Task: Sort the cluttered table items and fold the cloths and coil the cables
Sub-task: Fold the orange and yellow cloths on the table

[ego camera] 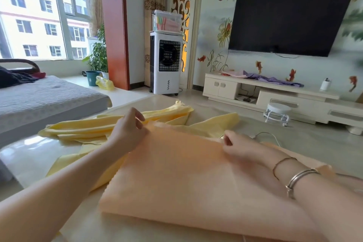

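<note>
An orange cloth [182, 173] lies folded flat on the pale table [29, 155]. The left hand [128, 133] and right hand [241, 148] each pinch a far corner, likely squaring the fold. A crumpled yellow cloth [94, 129] waits beyond, beside a white cable [269, 135].

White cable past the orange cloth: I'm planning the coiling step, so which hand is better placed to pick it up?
Right. The right hand sits at the orange cloth's far right corner, just beside the white cable; the left hand is across the cloth, by the yellow cloth.
</note>
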